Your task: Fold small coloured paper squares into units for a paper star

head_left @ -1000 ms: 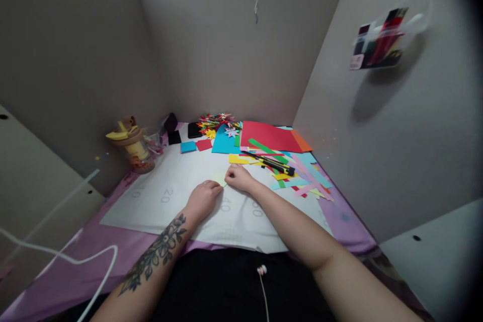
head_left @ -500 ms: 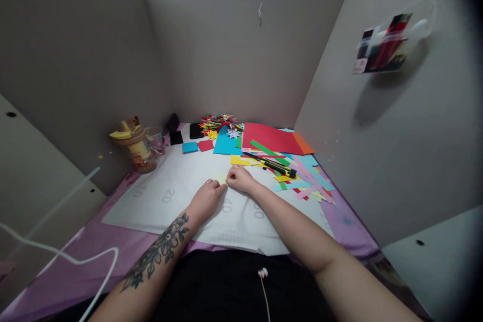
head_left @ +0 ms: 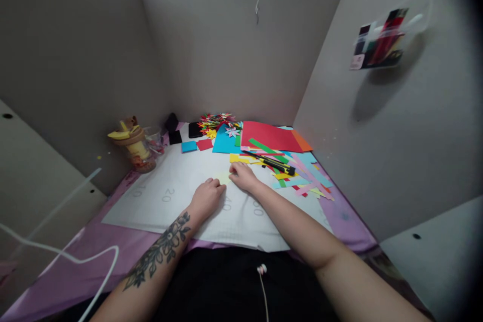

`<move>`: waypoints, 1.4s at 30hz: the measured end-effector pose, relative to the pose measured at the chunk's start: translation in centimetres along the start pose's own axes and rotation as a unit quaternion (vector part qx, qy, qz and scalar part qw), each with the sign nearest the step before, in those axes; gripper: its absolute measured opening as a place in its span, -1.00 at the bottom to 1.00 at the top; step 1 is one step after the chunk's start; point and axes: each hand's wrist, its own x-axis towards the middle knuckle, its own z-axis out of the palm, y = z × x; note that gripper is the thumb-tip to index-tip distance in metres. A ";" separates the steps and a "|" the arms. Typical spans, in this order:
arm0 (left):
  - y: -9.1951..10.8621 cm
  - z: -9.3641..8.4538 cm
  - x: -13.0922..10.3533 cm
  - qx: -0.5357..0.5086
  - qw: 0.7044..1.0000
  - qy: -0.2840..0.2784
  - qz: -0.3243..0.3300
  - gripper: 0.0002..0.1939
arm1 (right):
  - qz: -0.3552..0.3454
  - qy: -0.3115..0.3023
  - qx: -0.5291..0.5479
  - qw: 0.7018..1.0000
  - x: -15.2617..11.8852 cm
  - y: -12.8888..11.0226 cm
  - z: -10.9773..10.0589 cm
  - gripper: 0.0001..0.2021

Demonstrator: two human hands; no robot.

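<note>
Curled left hand and right hand at pale-yellow paper (couldn't tell if gripping), inside surface's front edge; needed light pressure.

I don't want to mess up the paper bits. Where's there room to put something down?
The white sheet has bare room on its left, between the yellow cup and the left hand. A smaller patch lies between the forearms. It's crowded at back right, with strips, the cutter and red paper; stars fill the back middle.
</note>
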 end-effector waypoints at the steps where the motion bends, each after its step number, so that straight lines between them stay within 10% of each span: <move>1: 0.0 0.0 0.0 0.000 1.000 0.003 -0.004 -0.74 | 0.002 0.013 0.002 1.000 0.0 0.1 -0.1 -0.90; 16: -2.6 1.9 -0.1 -0.157 0.974 0.151 -0.059 -0.69 | -0.205 -0.059 0.087 0.973 -0.9 0.1 -1.0 -0.74; 26: -5.2 0.1 2.1 -0.138 0.984 0.055 0.098 -0.84 | -0.281 -0.076 -0.018 0.956 -1.4 -0.7 -1.2 -0.82; 42: -7.2 0.4 3.5 -0.293 0.955 -0.024 0.044 -0.81 | -0.212 -0.131 -0.064 0.966 -2.3 -1.9 -1.6 -0.83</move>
